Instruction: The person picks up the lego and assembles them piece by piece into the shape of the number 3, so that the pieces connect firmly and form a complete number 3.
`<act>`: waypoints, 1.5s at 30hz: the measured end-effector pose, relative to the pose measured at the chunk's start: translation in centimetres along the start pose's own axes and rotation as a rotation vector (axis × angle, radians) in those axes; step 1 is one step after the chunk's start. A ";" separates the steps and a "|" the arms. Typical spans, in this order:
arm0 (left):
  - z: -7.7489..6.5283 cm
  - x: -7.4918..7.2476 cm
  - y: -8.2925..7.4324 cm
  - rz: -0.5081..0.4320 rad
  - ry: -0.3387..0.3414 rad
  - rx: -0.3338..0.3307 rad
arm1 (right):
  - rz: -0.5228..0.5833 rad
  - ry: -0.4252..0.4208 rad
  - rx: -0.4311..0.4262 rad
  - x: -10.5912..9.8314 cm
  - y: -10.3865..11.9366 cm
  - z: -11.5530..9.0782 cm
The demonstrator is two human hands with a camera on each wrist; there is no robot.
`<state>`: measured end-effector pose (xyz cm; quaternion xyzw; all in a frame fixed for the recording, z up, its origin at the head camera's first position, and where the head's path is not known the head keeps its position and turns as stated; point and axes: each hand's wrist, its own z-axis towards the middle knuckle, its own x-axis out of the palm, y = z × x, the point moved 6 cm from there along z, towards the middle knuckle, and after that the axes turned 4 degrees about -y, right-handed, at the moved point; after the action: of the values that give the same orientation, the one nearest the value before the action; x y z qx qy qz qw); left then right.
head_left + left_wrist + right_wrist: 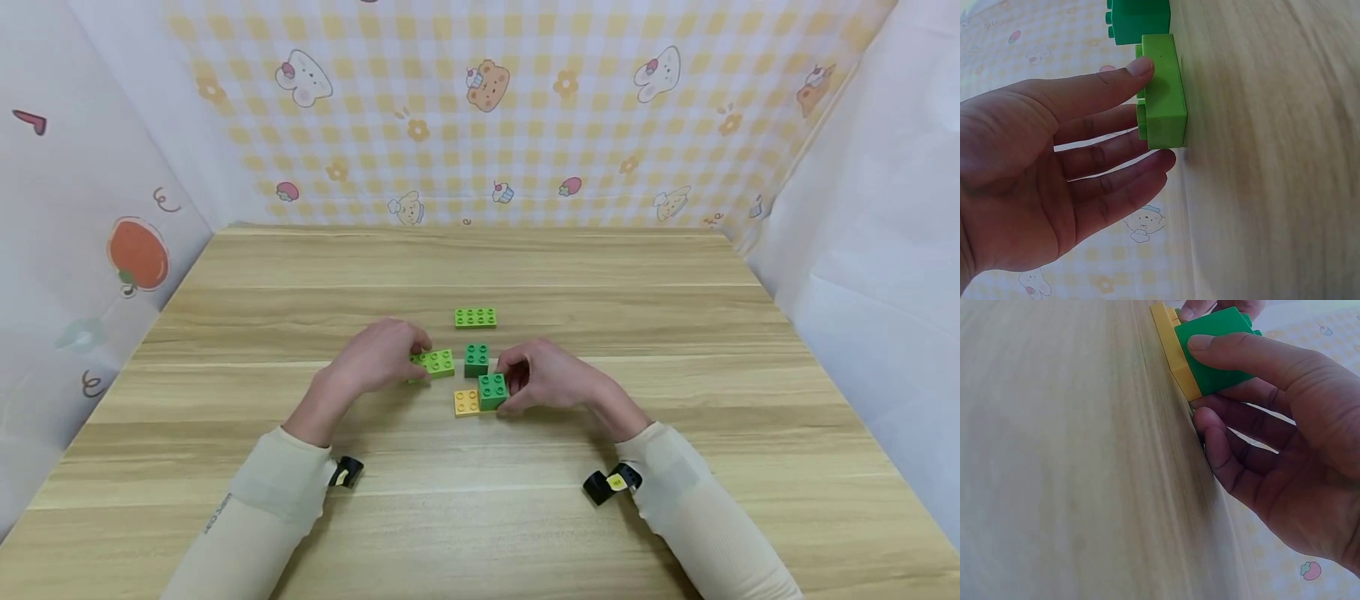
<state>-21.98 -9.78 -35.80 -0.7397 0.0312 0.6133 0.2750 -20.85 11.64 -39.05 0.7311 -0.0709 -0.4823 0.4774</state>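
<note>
The left hand (pixel 378 354) pinches an oblong lime-green plastic brick (pixel 443 363), studs up, long axis roughly sideways along the wooden counter (pixel 480 508); the right hand (pixel 551 375) grips a square green plastic block (pixel 492 393) atop a flat yellow plastic brick (pixel 466 403).

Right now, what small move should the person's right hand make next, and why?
Probably a gentle press downward: the right hand pinches a square-topped green plastic brick, which sits over the right end of a flat yellow plastic brick, whose left-end studs are bare. I can't tell whether the two have fully locked together, so a push seems sensible.
</note>
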 end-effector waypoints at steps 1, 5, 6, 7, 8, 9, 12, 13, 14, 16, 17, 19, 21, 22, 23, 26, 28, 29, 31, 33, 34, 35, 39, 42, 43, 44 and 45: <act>0.0 0.0 0.0 0.000 0.002 0.001 | 0.000 0.000 0.000 0.0 0.0 0.0; 0.0 0.1 0.0 0.000 0.007 0.003 | -0.004 0.000 0.004 0.1 0.0 0.0; 0.0 0.1 0.0 -0.002 0.008 0.003 | -0.004 0.001 0.005 0.1 0.0 0.0; 0.0 0.1 0.0 -0.002 0.010 0.004 | -0.003 0.002 0.006 0.0 0.0 0.0; 0.0 0.1 0.0 -0.002 0.010 0.007 | -0.001 0.003 0.007 0.0 0.0 0.0; 0.0 0.1 0.0 -0.003 0.012 0.006 | 0.001 0.004 0.008 0.0 0.0 0.0; 0.1 0.2 0.0 -0.006 0.014 0.009 | 0.006 0.005 0.008 0.0 0.0 0.0; 0.1 0.2 0.0 -0.006 0.015 0.011 | 0.006 0.005 0.008 0.0 0.0 0.0; 0.1 0.2 0.0 -0.006 0.016 0.010 | 0.005 0.003 0.007 0.0 0.0 0.0; 0.1 0.2 0.1 -0.009 0.016 0.008 | 0.001 0.000 0.005 0.0 -0.1 0.0; 0.1 0.2 0.1 -0.010 0.016 0.006 | 0.000 -0.001 0.005 0.0 -0.1 0.0; 0.1 0.3 0.1 -0.013 0.015 0.006 | -0.003 -0.004 0.005 0.0 -0.1 0.0; 0.1 0.3 0.1 -0.014 0.014 0.005 | -0.001 -0.004 0.006 0.0 -0.1 -0.1; 0.2 0.3 0.1 -0.015 0.013 0.005 | 0.001 -0.004 0.007 0.0 -0.1 -0.1; 0.2 0.4 0.2 -0.014 0.013 0.007 | 0.003 -0.003 0.008 0.0 -0.1 -0.1; 0.2 0.4 0.2 -0.010 0.012 0.012 | 0.006 -0.003 0.011 0.0 -0.1 -0.1; 0.2 0.4 0.2 -0.009 0.011 0.014 | 0.006 -0.002 0.010 0.0 -0.1 0.0; 0.2 0.4 0.2 -0.010 0.011 0.014 | 0.006 -0.002 0.010 0.0 0.0 0.0; 0.2 0.4 0.2 -0.013 0.012 0.015 | 0.004 -0.002 0.009 0.0 0.0 0.0; 0.3 0.4 0.2 -0.017 0.012 0.016 | 0.003 -0.003 0.008 -0.1 0.0 0.0; 0.3 0.4 0.2 -0.019 0.013 0.016 | 0.003 -0.002 0.007 0.0 0.0 0.0; 0.3 0.4 0.2 -0.019 0.013 0.017 | 0.004 -0.003 0.007 0.0 0.0 0.0; 0.2 0.4 0.2 -0.017 0.013 0.021 | 0.013 -0.001 0.005 0.0 0.1 0.0; 0.2 0.4 0.2 -0.012 0.011 0.023 | 0.018 0.000 0.009 0.0 0.1 0.0; 0.2 0.4 0.2 -0.011 0.010 0.024 | 0.020 0.000 0.010 0.0 0.1 0.0; 0.2 0.4 0.2 -0.010 0.010 0.025 | 0.018 -0.001 0.012 0.0 0.1 0.0; 0.3 0.4 0.2 -0.008 0.009 0.026 | 0.017 -0.001 0.013 0.0 0.1 0.0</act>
<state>-22.19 -9.73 -36.26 -0.7389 0.0371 0.6085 0.2869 -20.79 11.63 -38.97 0.7333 -0.0804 -0.4781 0.4767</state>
